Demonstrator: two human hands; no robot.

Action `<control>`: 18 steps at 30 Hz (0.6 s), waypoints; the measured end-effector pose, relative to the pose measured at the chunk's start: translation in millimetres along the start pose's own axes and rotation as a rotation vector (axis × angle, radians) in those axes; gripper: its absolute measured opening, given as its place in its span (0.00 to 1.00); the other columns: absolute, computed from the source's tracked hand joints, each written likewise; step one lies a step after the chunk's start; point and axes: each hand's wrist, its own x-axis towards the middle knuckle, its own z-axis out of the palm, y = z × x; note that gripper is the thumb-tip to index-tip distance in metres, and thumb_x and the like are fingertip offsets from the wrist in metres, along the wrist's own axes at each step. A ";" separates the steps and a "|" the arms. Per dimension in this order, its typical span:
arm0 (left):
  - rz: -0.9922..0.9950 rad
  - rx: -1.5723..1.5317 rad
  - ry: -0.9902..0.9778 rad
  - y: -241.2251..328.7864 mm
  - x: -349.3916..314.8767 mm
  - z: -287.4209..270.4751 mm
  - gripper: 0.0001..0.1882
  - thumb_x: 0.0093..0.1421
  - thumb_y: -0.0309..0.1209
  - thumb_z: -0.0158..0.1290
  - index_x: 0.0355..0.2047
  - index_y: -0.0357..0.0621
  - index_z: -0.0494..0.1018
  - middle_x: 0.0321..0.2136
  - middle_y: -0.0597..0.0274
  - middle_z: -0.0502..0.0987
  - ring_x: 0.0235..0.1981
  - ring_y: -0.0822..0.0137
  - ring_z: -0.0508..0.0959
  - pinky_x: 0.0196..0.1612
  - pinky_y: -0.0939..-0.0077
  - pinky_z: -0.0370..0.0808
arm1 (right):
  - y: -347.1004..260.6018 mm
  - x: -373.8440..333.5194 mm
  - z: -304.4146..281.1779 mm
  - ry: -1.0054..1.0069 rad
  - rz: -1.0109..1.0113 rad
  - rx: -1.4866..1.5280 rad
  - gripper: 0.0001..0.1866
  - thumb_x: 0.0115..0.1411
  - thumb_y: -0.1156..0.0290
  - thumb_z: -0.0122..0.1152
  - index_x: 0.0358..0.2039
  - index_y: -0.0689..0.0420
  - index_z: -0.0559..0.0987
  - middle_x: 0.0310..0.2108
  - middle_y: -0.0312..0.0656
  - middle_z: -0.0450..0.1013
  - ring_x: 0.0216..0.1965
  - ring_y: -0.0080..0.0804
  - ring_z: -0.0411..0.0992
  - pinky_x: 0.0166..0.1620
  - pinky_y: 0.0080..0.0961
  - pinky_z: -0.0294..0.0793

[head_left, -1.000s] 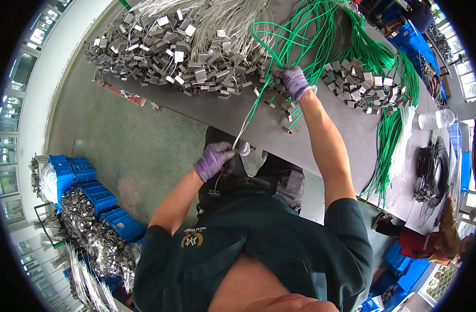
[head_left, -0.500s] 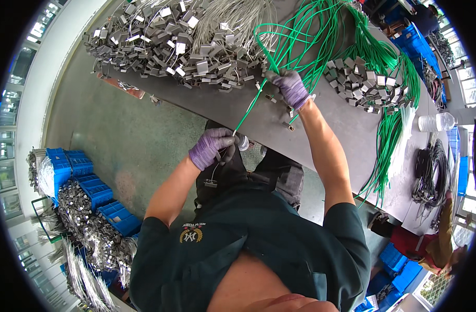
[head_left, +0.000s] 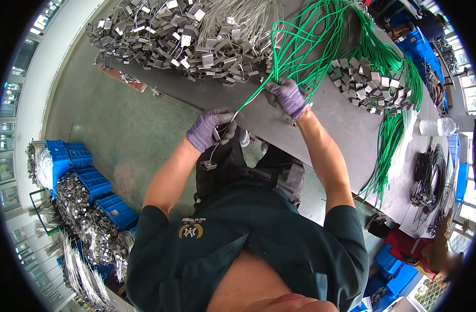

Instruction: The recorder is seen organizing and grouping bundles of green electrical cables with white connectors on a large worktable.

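Note:
My left hand (head_left: 212, 129), in a purple-grey glove, is closed on the lower end of a green cable (head_left: 249, 100) and a thin wire beside it. From under this hand hangs a small grey metal block (head_left: 209, 165) on a short wire. Farther right, at the bench's edge, my gloved right hand (head_left: 287, 98) grips a bunch of green cables (head_left: 300, 44) that loops away over the bench. Its fingers partly hide where the cables pass through. The cable slants taut between my two hands.
A large heap of grey metal blocks with thin wires (head_left: 186, 47) covers the bench's far left. More blocks on green cables (head_left: 370, 86) lie to the right, near a clear bottle (head_left: 436, 127) and a black cable coil (head_left: 429, 174). Blue crates (head_left: 117, 210) stand on the floor at left.
My left hand has moved slightly up, and the hanging block has risen with it. My right hand has shifted a little down, and the green loops have swung right.

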 end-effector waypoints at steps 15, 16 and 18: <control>0.234 0.114 0.040 -19.4 -1.2 1.4 0.13 0.60 0.36 0.49 0.41 0.44 0.66 0.31 0.60 0.73 0.23 0.75 0.73 0.14 0.91 0.57 | 20.4 3.2 20.0 -0.161 -0.080 0.346 0.07 0.59 0.72 0.52 0.24 0.59 0.70 0.14 0.36 0.63 0.10 0.23 0.59 0.14 0.17 0.54; 0.252 0.124 0.044 -19.5 -1.0 3.9 0.11 0.61 0.35 0.48 0.41 0.44 0.65 0.32 0.59 0.74 0.22 0.74 0.74 0.14 0.90 0.57 | 22.2 3.0 19.0 -0.161 -0.080 0.346 0.07 0.59 0.72 0.52 0.24 0.59 0.70 0.14 0.36 0.63 0.10 0.23 0.59 0.14 0.17 0.54; 0.271 0.133 0.050 -21.3 -0.7 2.3 0.10 0.61 0.34 0.47 0.41 0.45 0.65 0.32 0.59 0.74 0.22 0.74 0.74 0.13 0.90 0.57 | 22.7 0.7 18.0 -0.271 -0.136 0.335 0.08 0.59 0.71 0.51 0.25 0.58 0.69 0.14 0.35 0.62 0.11 0.22 0.59 0.14 0.17 0.54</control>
